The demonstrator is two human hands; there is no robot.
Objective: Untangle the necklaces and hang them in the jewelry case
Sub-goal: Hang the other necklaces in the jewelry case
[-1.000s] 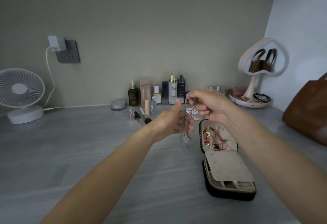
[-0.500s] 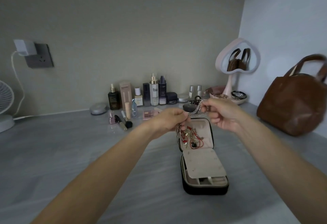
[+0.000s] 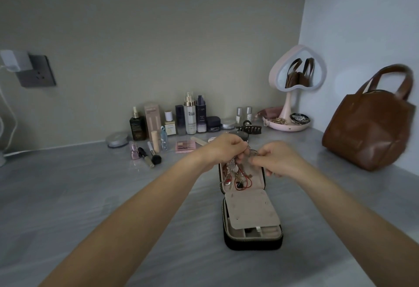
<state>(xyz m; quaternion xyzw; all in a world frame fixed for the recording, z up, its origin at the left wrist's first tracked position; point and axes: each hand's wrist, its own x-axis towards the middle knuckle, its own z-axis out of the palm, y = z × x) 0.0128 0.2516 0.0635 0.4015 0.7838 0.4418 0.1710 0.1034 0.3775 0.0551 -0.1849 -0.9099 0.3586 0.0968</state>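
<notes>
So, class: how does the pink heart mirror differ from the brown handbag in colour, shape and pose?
The mirror is pale pink; the handbag is brown. The mirror is a heart raised on a thin stem; the handbag is a slumped sack with looped handles. Both stand on the grey counter by the right wall.

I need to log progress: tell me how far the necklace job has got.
Done: the case lies open on the table, and some jewelry with a red cord already sits against its lid. In hand: the left hand and right hand pinch a silver chain over the lid, working at it. Left: freeing that chain and hanging it; whether others remain tangled I cannot tell.
</notes>
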